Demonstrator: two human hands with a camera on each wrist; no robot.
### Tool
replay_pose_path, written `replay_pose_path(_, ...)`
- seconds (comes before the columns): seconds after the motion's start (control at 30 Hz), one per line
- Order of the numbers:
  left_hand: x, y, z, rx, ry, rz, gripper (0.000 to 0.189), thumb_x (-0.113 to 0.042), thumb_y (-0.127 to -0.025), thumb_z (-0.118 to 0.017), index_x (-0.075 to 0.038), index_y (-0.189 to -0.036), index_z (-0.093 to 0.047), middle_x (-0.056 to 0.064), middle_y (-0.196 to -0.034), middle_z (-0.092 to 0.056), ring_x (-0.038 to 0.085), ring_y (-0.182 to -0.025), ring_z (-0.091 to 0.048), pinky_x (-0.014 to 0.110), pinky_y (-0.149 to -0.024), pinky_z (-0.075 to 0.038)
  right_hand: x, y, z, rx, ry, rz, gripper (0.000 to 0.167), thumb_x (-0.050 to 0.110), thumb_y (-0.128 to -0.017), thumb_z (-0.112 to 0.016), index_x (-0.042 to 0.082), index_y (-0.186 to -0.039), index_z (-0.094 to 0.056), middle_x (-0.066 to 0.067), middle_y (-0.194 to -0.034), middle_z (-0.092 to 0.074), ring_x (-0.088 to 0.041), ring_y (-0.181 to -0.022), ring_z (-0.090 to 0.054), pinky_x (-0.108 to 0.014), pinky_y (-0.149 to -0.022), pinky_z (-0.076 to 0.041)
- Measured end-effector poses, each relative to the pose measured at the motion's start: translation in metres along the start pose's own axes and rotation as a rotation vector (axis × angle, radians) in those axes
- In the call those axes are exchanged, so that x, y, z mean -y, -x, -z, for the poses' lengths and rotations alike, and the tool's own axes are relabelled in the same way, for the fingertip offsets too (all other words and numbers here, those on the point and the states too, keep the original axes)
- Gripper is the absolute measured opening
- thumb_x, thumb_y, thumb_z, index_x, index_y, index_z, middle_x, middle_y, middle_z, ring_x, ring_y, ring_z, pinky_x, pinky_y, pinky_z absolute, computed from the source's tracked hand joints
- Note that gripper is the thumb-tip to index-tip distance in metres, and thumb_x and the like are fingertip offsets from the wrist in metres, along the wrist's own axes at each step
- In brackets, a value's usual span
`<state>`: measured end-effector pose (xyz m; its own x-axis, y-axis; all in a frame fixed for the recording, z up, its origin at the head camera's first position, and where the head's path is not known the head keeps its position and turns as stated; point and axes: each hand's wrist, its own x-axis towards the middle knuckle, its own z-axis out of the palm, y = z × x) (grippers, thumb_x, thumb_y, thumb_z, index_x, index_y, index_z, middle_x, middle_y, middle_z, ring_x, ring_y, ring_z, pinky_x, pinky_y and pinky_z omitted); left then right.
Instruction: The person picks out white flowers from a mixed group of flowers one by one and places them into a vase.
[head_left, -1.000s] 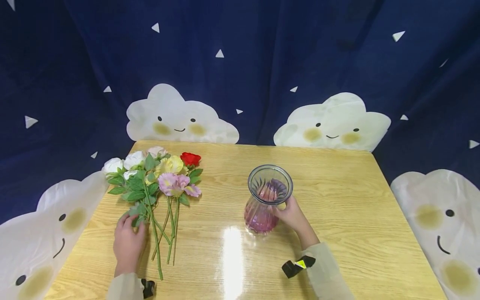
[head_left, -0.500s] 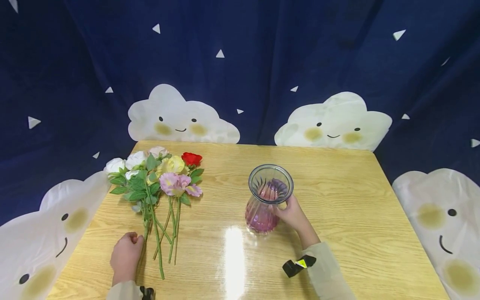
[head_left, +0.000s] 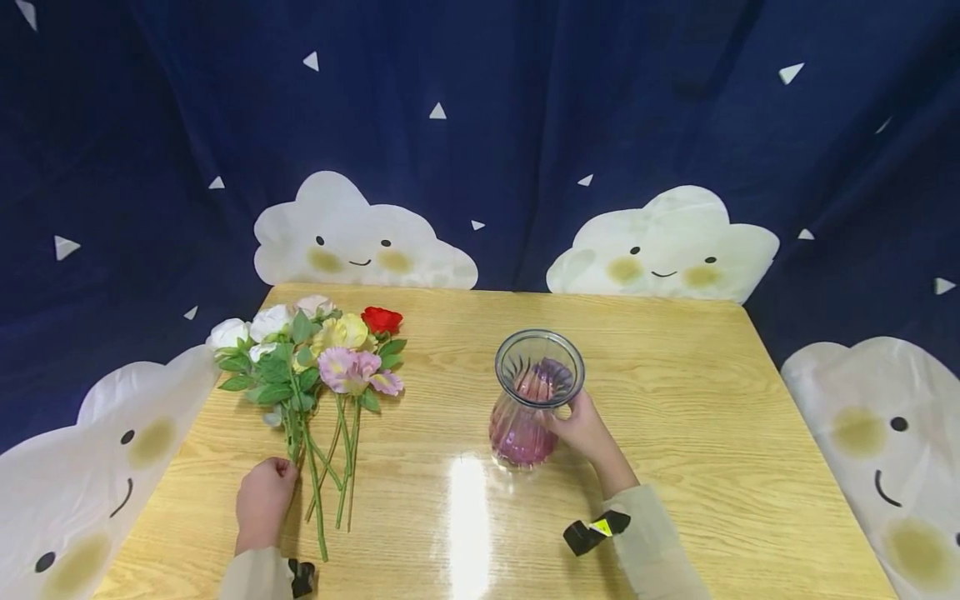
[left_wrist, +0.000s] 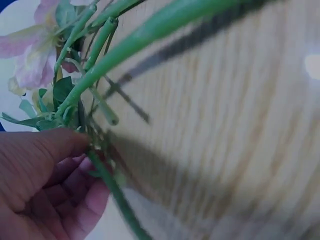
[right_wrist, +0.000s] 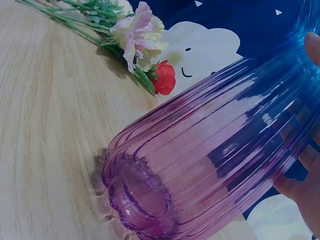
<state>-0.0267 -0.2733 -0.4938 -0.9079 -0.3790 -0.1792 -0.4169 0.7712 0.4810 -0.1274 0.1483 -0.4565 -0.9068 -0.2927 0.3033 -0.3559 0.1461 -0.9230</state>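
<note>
The left fingers (left_wrist: 95, 202) pinch a stem (left_wrist: 117, 194), seemingly just one. The right fingers (right_wrist: 292, 187) curl round the vase (right_wrist: 200, 135).

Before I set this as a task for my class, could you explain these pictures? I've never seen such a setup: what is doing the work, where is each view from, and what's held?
There is no machine here, just a person's two bare hands. The head camera looks forward and down at the wooden table; the other two pictures come from cameras worn on the wrists, each watching its own hand.

On the table lie long-stemmed flowers, including a red rose and a lilac flower. The left hand pinches a green stem. The right hand holds a ribbed glass vase below its rim.
</note>
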Motion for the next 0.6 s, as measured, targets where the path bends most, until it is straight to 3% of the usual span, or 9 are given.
replay_pose_path(0.1, -0.002, -0.002, 0.002, 0.025, -0.003, -0.018, 0.014, -0.006, -0.082, -0.052, 0.007, -0.079, -0.055, 0.012, -0.068, -0.057, 0.020, -0.057, -0.050, 0.039, -0.054, -0.043, 0.001, 0.000, 0.000, 0.002, -0.003, -0.018, 0.067, -0.004, -0.070, -0.064, -0.011, -0.129, -0.032, -0.031, -0.125, -0.041, -0.044, -0.117, -0.037, -0.054, -0.098, -0.024)
replay_pose_path(0.27, -0.007, 0.000, 0.006, 0.059, -0.006, -0.027, 0.019, -0.006, -0.084, -0.053, -0.002, -0.068, -0.044, 0.003, -0.058, -0.044, 0.016, -0.049, -0.037, 0.029, -0.047, -0.031, 0.000, 0.000, 0.000, 0.004, -0.011, -0.030, 0.068, -0.004, -0.071, -0.064, -0.009, -0.130, -0.031, -0.030, -0.127, -0.040, -0.043, -0.119, -0.035, -0.054, -0.099, -0.023)
replay_pose_path(0.6, -0.017, 0.005, 0.010, -0.017, -0.040, -0.077, 0.024, -0.003, -0.082, -0.047, -0.007, -0.062, -0.036, 0.000, -0.052, -0.031, 0.014, -0.047, -0.030, 0.027, -0.046, -0.027, 0.035, -0.001, -0.002, 0.015, 0.001, -0.064, 0.067, -0.009, -0.069, -0.062, -0.017, -0.127, -0.029, -0.036, -0.124, -0.038, -0.049, -0.116, -0.035, -0.057, -0.098, -0.022)
